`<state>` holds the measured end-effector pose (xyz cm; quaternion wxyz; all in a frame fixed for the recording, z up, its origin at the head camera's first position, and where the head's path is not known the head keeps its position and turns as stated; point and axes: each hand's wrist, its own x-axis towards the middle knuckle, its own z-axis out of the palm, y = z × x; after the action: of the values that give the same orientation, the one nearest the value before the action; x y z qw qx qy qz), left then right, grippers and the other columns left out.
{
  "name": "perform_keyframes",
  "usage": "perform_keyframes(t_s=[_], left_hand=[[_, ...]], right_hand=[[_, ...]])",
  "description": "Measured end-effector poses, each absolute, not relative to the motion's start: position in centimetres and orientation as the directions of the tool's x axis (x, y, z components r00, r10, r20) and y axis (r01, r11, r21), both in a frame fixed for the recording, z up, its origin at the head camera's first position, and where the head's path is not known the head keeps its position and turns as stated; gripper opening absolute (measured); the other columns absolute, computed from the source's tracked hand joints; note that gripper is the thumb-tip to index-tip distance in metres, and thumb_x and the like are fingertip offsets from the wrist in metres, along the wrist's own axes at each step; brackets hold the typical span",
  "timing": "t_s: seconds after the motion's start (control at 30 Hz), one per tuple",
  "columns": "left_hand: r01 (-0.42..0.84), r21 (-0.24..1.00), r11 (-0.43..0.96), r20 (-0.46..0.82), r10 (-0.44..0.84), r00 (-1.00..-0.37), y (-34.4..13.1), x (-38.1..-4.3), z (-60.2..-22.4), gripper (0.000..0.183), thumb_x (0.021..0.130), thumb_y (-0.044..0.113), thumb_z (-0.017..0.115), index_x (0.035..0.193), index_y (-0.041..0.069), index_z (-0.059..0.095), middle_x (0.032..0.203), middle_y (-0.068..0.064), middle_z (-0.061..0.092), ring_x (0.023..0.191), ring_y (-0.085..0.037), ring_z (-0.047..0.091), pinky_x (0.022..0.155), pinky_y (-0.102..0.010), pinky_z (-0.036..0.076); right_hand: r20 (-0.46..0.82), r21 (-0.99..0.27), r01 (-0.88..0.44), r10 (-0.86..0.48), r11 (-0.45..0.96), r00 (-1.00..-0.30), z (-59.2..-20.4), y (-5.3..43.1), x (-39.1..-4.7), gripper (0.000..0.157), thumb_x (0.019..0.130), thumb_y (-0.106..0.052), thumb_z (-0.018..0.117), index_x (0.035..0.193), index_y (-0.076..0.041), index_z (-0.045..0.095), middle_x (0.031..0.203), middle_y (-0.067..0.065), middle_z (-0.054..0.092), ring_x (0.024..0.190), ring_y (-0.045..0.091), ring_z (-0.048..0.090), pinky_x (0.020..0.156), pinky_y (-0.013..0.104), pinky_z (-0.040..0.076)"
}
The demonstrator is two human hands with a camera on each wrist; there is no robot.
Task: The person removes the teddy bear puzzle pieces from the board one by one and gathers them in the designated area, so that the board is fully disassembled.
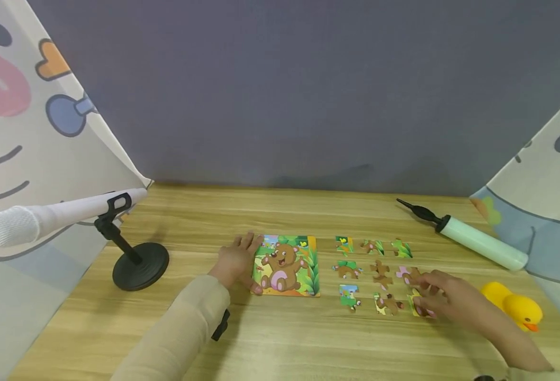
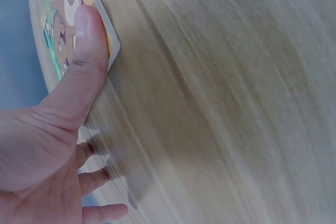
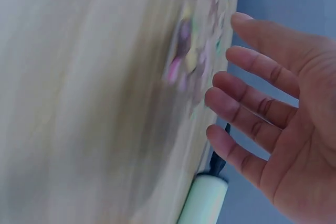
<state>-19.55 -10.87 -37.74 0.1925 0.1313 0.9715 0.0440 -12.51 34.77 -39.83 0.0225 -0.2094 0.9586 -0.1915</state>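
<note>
A square bear picture board lies flat on the table. My left hand rests at its left edge, fingers spread; in the left wrist view the thumb lies on the board near a corner, while other fingertips reach down beside it. To the board's right, several loose jigsaw pieces lie in three rows, among them a green-and-brown piece and a yellow-and-brown piece. My right hand hovers by the rightmost pieces, partly covering the lower-right piece. In the right wrist view its fingers are loosely bent with nothing between them.
A white microphone on a black stand stands at the left. A pale green hand pump lies at the back right, and a yellow rubber duck sits beside my right forearm. A grey panel closes off the back.
</note>
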Motion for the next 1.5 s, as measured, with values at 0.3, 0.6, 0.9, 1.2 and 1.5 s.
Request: perform_keyframes(t_s=[0.3,0.6,0.9,1.2,1.5], left_hand=[[0.234,0.223,0.946,-0.372,0.304,-0.877,-10.6,-19.8,-37.5,0.131,0.061,0.043,0.094,0.162,0.005,0.019,0.167,-0.024,0.012,0.15,-0.05,0.017,0.111,-0.066,0.035],[0.174,0.305,0.936,-0.434,0.3,-0.85,-10.7,-20.2,-37.5,0.134,0.063,0.04,0.094,0.164,0.007,0.012,0.168,-0.024,0.003,0.152,-0.049,0.006,0.115,-0.067,0.025],[0.146,0.407,0.902,-0.457,0.339,-0.822,-11.4,-21.2,-37.7,0.126,0.079,0.043,0.087,0.164,0.012,-0.001,0.166,-0.027,-0.007,0.153,-0.046,-0.001,0.118,-0.068,0.016],[0.357,0.429,0.83,-0.078,0.428,-0.9,-13.4,-20.1,-38.0,0.091,0.092,0.034,0.077,0.161,0.006,0.026,0.164,-0.026,0.021,0.148,-0.051,0.022,0.114,-0.071,0.024],[0.357,0.348,0.867,0.176,0.314,-0.933,-13.9,-17.5,-38.2,0.075,0.096,0.036,0.071,0.155,0.003,0.04,0.158,-0.025,0.037,0.143,-0.048,0.036,0.11,-0.068,0.034]], right_hand=[[0.014,-0.42,-0.408,-0.444,0.81,-0.896,-37.7,31.0,-14.0,0.034,0.097,-0.028,0.071,0.126,-0.011,0.068,0.108,-0.005,0.065,0.087,0.008,0.061,0.069,0.03,0.055],[0.04,-0.457,-0.454,-0.492,0.765,-0.869,-37.0,29.1,-15.0,0.031,0.097,-0.028,0.071,0.124,-0.014,0.069,0.111,-0.004,0.066,0.084,0.003,0.054,0.065,0.027,0.051],[0.048,-0.442,-0.471,-0.504,0.763,-0.862,-36.8,28.4,-15.9,0.032,0.097,-0.031,0.07,0.123,-0.012,0.069,0.109,-0.003,0.067,0.088,0.01,0.058,0.07,0.031,0.053],[0.119,-0.393,-0.42,-0.408,0.818,-0.905,-36.9,27.5,-16.1,0.035,0.096,-0.024,0.073,0.126,-0.005,0.069,0.117,0.009,0.064,0.101,0.032,0.065,0.074,0.047,0.057],[0.199,-0.43,-0.297,-0.231,0.853,-0.952,-37.2,25.6,-16.2,0.043,0.1,-0.027,0.066,0.136,-0.003,0.062,0.133,0.025,0.056,0.11,0.05,0.061,0.084,0.065,0.051]])
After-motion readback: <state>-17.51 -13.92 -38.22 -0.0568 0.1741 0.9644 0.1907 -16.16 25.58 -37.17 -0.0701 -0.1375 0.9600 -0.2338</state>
